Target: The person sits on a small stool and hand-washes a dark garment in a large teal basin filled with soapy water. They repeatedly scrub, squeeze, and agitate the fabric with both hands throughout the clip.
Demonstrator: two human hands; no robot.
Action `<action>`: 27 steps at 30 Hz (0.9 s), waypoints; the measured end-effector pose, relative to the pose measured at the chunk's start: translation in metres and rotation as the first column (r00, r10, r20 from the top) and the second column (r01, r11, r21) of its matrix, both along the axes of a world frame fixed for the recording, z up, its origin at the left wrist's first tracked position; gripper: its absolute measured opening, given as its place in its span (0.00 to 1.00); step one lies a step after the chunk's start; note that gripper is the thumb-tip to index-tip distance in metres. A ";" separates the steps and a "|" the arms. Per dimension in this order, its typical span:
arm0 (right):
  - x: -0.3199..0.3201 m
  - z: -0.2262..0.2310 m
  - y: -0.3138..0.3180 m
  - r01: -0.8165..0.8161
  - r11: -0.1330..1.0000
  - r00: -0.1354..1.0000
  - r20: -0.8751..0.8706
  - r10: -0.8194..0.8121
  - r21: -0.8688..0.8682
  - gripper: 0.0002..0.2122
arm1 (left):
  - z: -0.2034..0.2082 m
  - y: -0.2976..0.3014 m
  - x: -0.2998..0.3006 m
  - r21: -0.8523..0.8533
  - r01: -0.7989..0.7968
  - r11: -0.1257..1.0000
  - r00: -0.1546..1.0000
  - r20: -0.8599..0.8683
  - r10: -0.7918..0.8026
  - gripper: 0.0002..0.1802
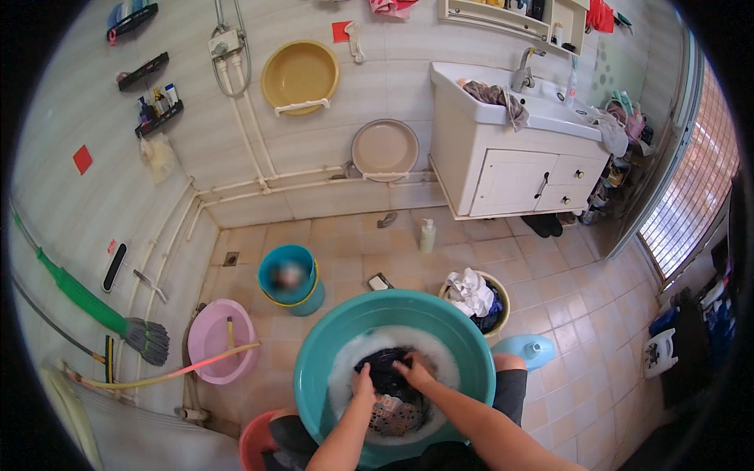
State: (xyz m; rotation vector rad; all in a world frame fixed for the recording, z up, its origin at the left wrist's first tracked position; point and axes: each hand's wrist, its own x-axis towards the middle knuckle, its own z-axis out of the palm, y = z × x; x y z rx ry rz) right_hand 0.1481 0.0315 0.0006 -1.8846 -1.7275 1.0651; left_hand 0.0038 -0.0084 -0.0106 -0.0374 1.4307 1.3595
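A: Dark cloth [391,374] lies in the middle of a teal tub [318,345], ringed by white suds [441,357], a patterned patch showing toward the near rim. And the hands?

B: Both grasp it: the left hand [364,384] at the cloth's left edge, the right hand [419,372] with bent fingers at its upper right.

A: The setting?

B: A floor [345,250] of beige and pinkish tiles, its far edge meeting a pale wall [173,59]. A doorway [691,169] opens at the right edge.

A: The containers around the tub?

B: Just beyond the upper right rim, a yellow-rimmed basket [504,318] holds white cloth [471,293] over dark blue cloth [492,315]. Beside the right rim, a light-blue jug [518,350]. Off the upper left rim, a blue bucket [312,301], its contents blurred past telling. Near the floor's left edge, a pink-and-yellow hose [177,372] crosses a pink basin [204,369].

A: Farther out?

B: A white pump bottle [427,237] stands before a white sink cabinet [463,169], grey-brown cloth [496,97] draped over the sink's left end. Two basins, one tan [298,72], one beige [383,147], lean against the far wall.
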 end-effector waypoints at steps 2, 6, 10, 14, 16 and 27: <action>0.004 -0.013 -0.007 -0.350 0.937 0.930 0.126 0.345 0.018 0.19 | -0.029 -0.002 -0.021 -0.256 0.045 0.966 0.989 -0.124 -0.079 0.35; -0.009 -0.042 -0.001 0.269 0.960 0.962 0.026 -0.272 0.074 0.20 | 0.015 0.005 -0.001 -0.291 0.132 0.948 0.962 -0.195 -0.194 0.25; -0.050 0.036 -0.031 -0.144 0.987 0.917 -0.384 0.107 -0.067 0.18 | 0.044 -0.002 -0.006 0.056 0.164 0.985 0.899 0.403 -0.173 0.27; -0.063 0.111 -0.059 -0.302 0.952 0.911 -0.310 0.271 -0.057 0.18 | 0.021 -0.001 -0.011 -0.073 0.219 0.973 0.948 0.252 -0.195 0.24; -0.061 0.093 -0.046 -0.330 0.937 0.943 -0.014 0.333 0.114 0.17 | 0.020 0.002 -0.003 -0.119 0.176 0.977 0.979 0.125 -0.161 0.24; -0.049 0.076 -0.034 -0.252 0.957 0.962 -0.068 0.264 0.145 0.16 | 0.006 0.002 0.002 -0.048 0.066 0.997 0.986 0.155 -0.058 0.19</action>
